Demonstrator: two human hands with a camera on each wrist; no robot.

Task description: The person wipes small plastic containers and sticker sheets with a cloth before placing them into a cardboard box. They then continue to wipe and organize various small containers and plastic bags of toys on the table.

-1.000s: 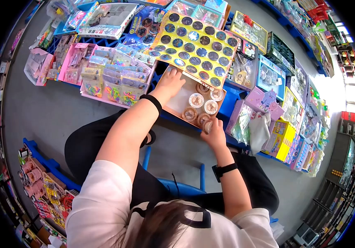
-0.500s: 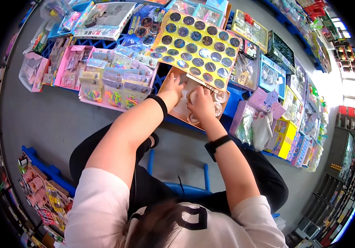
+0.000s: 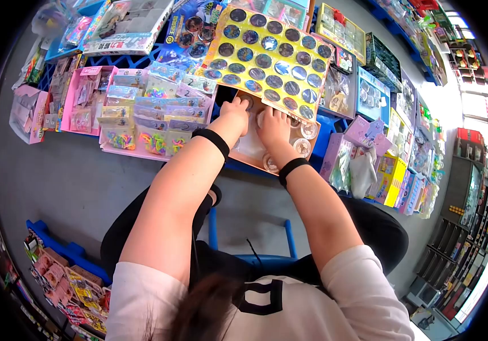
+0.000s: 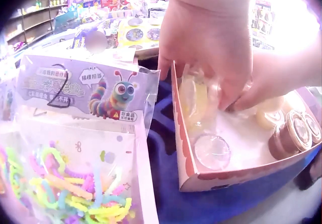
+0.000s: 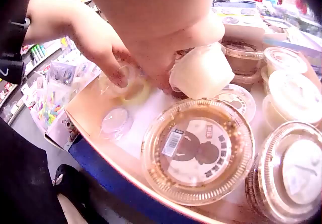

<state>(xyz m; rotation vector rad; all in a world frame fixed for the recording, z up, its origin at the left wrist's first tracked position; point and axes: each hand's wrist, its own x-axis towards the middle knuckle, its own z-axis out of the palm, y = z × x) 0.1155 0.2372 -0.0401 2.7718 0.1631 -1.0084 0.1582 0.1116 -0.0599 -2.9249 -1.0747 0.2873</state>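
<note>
An open shallow box (image 3: pixel 243 162) holds round lidded cups, some with brown contents (image 4: pixel 284 142) and some with cream contents (image 5: pixel 297 91). Inside its left part, my left hand (image 3: pixel 233 118) curls its fingers round a pale yellowish clear cup (image 4: pixel 194 103). Close beside it, my right hand (image 3: pixel 274 131) has its fingers round a tilted cream cup (image 5: pixel 201 73); its fingertips are partly hidden. A small clear round cup (image 4: pixel 212 151) lies in the box's near left corner. Beneath the right hand is a large brown cup, lid up (image 5: pixel 197 151).
A yellow sheet of round discs (image 3: pixel 272 54) overhangs the box's far edge. Left of the box stands a pink tray (image 3: pixel 141 152) with bags of colourful strings. A purple box (image 3: pixel 335 153) with plastic packets stands to the right. Blue crate (image 3: pixel 323 136) surface shows underneath.
My right hand has moved from the box's near right corner up and left, beside my left hand. My left hand has stayed in the left part of the box.
</note>
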